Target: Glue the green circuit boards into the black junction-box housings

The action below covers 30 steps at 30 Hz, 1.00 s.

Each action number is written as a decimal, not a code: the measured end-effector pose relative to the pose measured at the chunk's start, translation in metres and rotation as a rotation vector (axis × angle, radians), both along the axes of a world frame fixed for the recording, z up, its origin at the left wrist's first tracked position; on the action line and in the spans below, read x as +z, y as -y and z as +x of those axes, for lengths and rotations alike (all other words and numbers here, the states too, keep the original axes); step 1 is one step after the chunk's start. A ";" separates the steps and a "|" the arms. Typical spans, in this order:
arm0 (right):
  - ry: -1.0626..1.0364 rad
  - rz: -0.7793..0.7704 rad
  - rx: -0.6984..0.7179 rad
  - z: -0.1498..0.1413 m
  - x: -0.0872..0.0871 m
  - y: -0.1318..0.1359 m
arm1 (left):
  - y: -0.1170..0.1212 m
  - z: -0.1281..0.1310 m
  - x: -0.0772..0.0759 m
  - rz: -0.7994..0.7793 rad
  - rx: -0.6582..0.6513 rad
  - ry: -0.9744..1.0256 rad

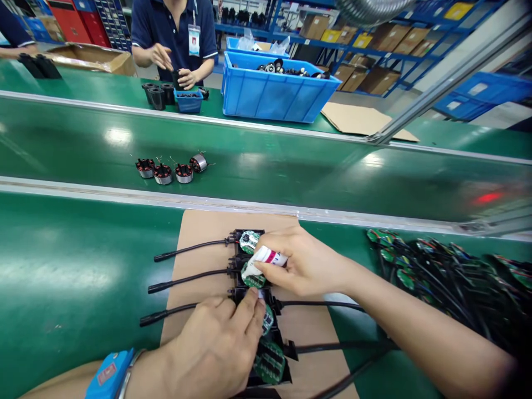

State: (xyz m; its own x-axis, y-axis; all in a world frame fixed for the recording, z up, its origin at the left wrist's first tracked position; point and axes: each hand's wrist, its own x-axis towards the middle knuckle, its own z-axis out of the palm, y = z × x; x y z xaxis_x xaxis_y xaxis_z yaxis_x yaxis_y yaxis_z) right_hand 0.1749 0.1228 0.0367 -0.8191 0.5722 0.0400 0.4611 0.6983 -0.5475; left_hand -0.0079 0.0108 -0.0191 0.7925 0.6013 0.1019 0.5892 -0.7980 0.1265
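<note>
In the head view, a cardboard sheet [199,227] is lying on the green bench [83,277], and a row of black housings [239,262] is running down its middle, with round circuit boards [270,363] sitting on them. Toward the sheet's far end, the right hand [307,260] is pinching a white tube [266,259] with a magenta band between thumb and fingers, its narrow end pointing at the second board [252,280] from that end. The left hand [216,338] is reaching in over the sheet's left edge, its fingers lying close together across the next housing and partly covering the third board [268,320]; whether they are gripping anything underneath, I cannot tell. Black cables [160,287] are trailing past both sides of the sheet, and a heap of wired boards [440,277] is lying to its right. Beyond its far left corner, four motor-like parts [163,174] are sitting together.

The step in hand is apparently the putting of the tube's contents onto the second board; whether anything is coming out, I cannot tell. The next move is probably calling for a steady nozzle and a light squeeze, with the left fingers bracing the row.
</note>
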 end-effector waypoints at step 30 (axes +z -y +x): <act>0.021 0.055 0.011 0.012 0.004 0.000 | 0.001 0.000 -0.006 0.081 0.011 0.047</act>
State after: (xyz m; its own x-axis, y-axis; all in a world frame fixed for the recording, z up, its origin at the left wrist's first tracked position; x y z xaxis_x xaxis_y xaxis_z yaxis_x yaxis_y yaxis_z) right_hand 0.1874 0.1232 0.0404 -0.8265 0.5604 0.0536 0.4642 0.7323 -0.4982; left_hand -0.0078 0.0096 -0.0254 0.7793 0.5979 0.1876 0.5926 -0.8005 0.0893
